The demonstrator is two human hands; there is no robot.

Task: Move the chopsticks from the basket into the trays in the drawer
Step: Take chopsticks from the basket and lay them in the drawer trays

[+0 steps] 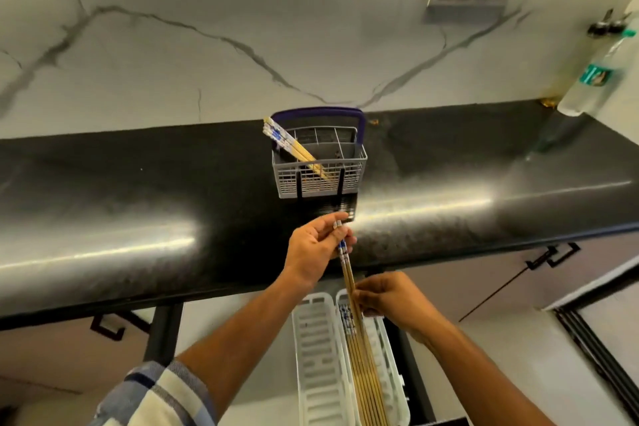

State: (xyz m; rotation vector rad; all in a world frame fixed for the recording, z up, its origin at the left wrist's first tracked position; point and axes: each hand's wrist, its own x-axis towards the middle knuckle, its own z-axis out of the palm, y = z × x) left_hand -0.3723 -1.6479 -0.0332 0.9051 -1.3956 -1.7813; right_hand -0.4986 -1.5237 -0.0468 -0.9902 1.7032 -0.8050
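Several chopsticks (363, 370) already lie in the right tray (390, 356) at lower centre; the left tray (316, 353) looks bare. Both the left hand (316, 249) and right hand (387, 301) pinch a held pair (346, 266). More remain in the basket (320, 162), centre frame.

- Soft, even indoor light is seen throughout.
- Broad white glare is thrown along the black countertop (138, 204).
- Straight edges are bent by wide-angle distortion.
- The bottle (594, 76) at the right edge is blurred.
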